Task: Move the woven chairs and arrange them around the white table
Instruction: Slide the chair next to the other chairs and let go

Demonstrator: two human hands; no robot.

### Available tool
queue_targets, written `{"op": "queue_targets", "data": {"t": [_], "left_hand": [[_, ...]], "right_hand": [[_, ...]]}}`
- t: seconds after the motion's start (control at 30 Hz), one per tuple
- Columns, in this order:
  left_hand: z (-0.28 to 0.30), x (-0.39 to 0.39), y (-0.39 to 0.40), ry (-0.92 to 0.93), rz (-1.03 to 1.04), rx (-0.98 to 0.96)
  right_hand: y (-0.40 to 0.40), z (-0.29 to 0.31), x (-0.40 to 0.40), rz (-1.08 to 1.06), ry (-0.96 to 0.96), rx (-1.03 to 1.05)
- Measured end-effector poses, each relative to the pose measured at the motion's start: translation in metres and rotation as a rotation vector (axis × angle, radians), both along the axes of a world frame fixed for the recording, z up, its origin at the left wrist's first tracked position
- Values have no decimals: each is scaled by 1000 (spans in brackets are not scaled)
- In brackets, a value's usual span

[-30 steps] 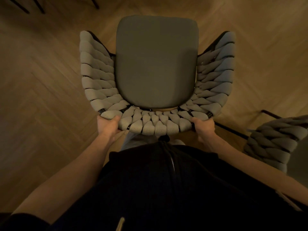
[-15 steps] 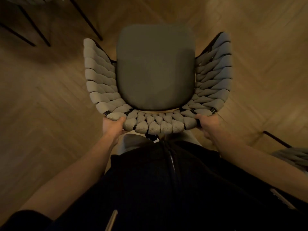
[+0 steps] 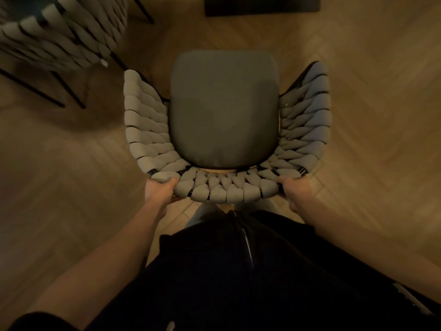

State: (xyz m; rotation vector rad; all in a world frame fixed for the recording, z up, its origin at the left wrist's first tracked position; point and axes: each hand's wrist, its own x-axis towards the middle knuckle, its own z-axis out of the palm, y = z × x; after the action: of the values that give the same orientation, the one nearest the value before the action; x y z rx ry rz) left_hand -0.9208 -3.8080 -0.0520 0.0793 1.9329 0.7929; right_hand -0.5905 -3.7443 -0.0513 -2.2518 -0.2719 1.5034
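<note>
A second woven chair (image 3: 59, 32) has come into view at upper left, and a dark slab (image 3: 262, 5) now shows at the top edge; the other chair at lower right is gone. The chair (image 3: 224, 111) stands on the wood floor (image 3: 381, 139) before the person, grey cushion ringed by thick woven cord. The left hand (image 3: 160, 189) and right hand (image 3: 296, 189) still clamp its back rim, fingers curled under.

A second woven chair (image 3: 57, 32) and a dark slab (image 3: 262, 5), seemingly, entered view.
</note>
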Motion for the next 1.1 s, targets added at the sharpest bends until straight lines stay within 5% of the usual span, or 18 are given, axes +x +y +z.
{"op": "queue_targets", "data": {"t": [0.67, 1.1], "left_hand": [[-20, -70, 306, -63, 67, -6], [-16, -115, 441, -47, 65, -18]], "right_hand": [[326, -3, -65, 20, 24, -1], [460, -6, -110, 56, 56, 27]]}}
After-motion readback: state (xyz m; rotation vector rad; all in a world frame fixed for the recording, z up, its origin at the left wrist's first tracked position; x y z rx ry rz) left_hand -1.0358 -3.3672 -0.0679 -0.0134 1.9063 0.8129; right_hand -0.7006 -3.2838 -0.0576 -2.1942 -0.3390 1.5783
